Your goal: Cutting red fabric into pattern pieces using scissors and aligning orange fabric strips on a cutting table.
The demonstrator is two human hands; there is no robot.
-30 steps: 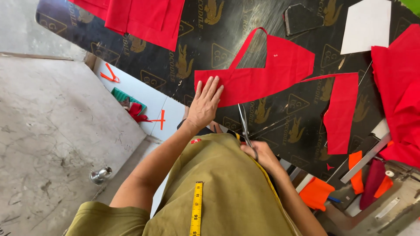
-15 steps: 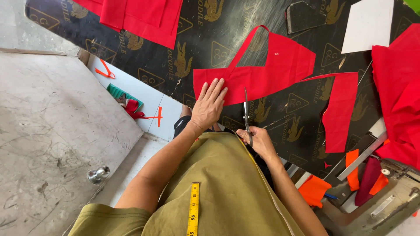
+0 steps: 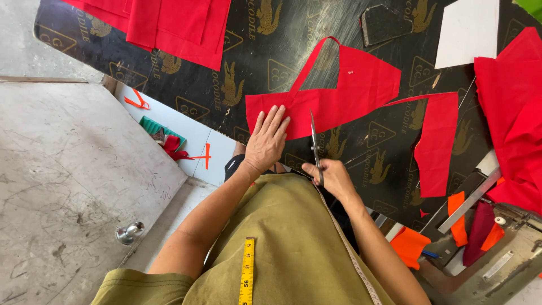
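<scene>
The left hand (image 3: pixel 266 141) lies flat, fingers spread, on the red cloth piece (image 3: pixel 339 93); the right hand (image 3: pixel 333 178) grips scissors (image 3: pixel 314 141) on the dark worktop (image 3: pixel 265 45), blades at the cloth's near edge.

A cut fabric piece (image 3: pixel 339 96) lies flat on the bench (image 3: pixel 271 39), near its front edge. The left hand (image 3: pixel 265 141) rests flat on the piece's near left end; just right of it the right hand (image 3: pixel 333 178) holds scissors (image 3: pixel 314 144), blades at the fabric's near edge. Folded cloth (image 3: pixel 169 25) lies far left, a paper sheet (image 3: pixel 467 34) far right. A tape measure (image 3: pixel 247 271) hangs, apparently, down the person's front.
</scene>
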